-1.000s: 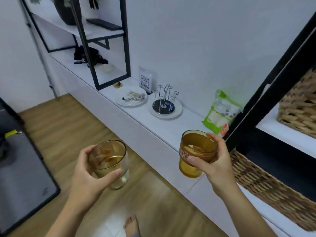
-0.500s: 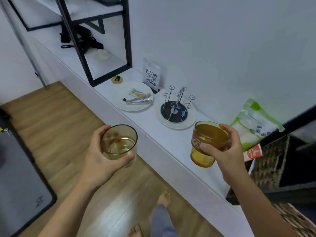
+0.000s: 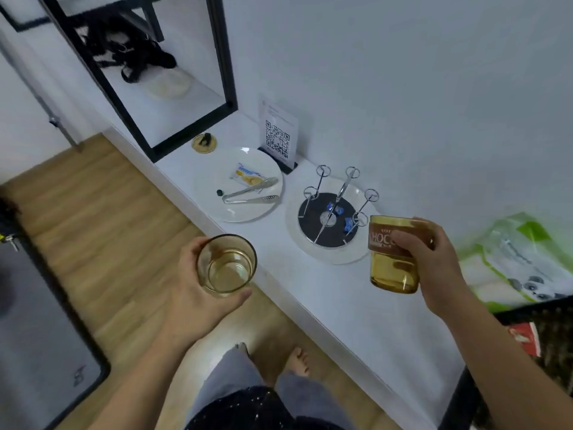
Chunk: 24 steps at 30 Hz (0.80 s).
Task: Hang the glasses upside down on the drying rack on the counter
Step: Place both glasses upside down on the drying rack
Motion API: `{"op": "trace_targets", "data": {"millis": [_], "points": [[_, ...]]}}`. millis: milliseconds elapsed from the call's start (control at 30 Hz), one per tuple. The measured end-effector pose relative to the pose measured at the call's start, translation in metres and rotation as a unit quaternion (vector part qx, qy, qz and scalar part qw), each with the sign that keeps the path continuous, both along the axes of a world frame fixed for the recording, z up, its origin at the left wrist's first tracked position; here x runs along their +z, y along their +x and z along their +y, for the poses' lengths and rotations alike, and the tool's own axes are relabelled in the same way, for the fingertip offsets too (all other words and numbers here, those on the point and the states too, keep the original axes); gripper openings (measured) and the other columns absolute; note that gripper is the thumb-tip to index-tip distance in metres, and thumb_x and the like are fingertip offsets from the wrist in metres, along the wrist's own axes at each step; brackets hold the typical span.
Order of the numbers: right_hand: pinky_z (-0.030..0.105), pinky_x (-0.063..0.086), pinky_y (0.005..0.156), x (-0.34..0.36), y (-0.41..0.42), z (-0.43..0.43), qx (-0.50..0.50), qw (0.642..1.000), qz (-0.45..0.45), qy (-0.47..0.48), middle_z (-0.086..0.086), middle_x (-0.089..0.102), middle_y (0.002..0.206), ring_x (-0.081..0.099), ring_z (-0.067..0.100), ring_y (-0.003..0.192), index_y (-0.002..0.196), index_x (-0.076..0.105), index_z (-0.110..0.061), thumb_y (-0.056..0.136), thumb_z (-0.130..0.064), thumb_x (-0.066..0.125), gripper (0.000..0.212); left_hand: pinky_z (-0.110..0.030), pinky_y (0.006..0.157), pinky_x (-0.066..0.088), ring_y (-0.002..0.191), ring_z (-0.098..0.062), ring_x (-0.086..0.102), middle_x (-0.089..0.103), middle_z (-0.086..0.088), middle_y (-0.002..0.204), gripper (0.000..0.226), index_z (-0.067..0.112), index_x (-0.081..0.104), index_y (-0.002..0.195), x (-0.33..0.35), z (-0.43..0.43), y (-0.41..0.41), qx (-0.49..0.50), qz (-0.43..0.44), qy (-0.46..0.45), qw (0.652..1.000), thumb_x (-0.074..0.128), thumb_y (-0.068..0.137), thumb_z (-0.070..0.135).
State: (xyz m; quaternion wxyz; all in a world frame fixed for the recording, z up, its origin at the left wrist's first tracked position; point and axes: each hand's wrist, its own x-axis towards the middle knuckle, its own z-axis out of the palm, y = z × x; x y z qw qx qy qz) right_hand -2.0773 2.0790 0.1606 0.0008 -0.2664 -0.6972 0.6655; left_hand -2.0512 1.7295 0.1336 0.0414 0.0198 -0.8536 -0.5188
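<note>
Both hands are clamped on glasses, held apart at mid-frame. The left hand (image 3: 198, 293) wraps a smoky glass (image 3: 227, 264), mouth up, over the wooden floor (image 3: 102, 218) just off the tabletop (image 3: 325, 293) edge. The right hand (image 3: 434, 262) grips an amber glass (image 3: 392, 252) with a brown printed band, also mouth up, above the tabletop. The drying rack (image 3: 328, 218) stands at centre frame just left of the amber glass: a round white tray with a dark disc and ring-topped wire pegs, all bare; small blue bits lie on the disc. Left of it sits a white plate (image 3: 238, 184) with tongs and a snack packet; behind that, a QR code stand (image 3: 277, 136) against the wall. A green bag (image 3: 521, 259) lies at the right edge. A black frame shelf (image 3: 217, 57) rises in the upper left.
</note>
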Motion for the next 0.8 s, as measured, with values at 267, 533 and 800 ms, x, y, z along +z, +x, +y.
{"op": "trace_targets", "data": {"millis": [267, 533, 800], "points": [[0.041, 0.057, 0.071, -0.029, -0.026, 0.003, -0.058, 0.992, -0.107, -0.019, 0.007, 0.069, 0.106, 0.069, 0.025, 0.089, 0.113, 0.061, -0.018, 0.049, -0.047, 0.082, 0.073, -0.024, 0.084, 0.048, 0.094, -0.015, 0.061, 0.063, 0.0, 0.106, 0.086, 0.018, 0.053, 0.117, -0.08, 0.022, -0.108, -0.099, -0.076, -0.094, 0.988, 0.095, 0.044, 0.034], [0.037, 0.055, 0.072, -0.038, -0.059, 0.009, -0.082, 0.939, -0.287, -0.172, 0.015, 0.077, 0.095, 0.073, 0.03, 0.077, 0.111, 0.067, -0.011, 0.083, -0.049, 0.066, 0.047, -0.032, 0.075, 0.045, 0.088, -0.019, 0.059, 0.059, 0.012, 0.095, 0.081, 0.03, 0.051, 0.106, -0.114, 0.021, -0.149, -0.122, -0.064, -0.081, 0.987, 0.097, 0.041, 0.015], [0.039, 0.057, 0.062, -0.046, -0.099, 0.01, -0.11, 0.877, -0.4, -0.244, 0.018, 0.075, 0.097, 0.071, 0.035, 0.082, 0.115, 0.064, -0.015, 0.07, -0.062, 0.073, 0.066, -0.034, 0.081, 0.045, 0.094, -0.019, 0.056, 0.052, 0.024, 0.103, 0.096, 0.053, 0.043, 0.106, -0.128, 0.012, -0.17, -0.153, -0.055, -0.063, 0.985, 0.097, 0.04, 0.011]]}}
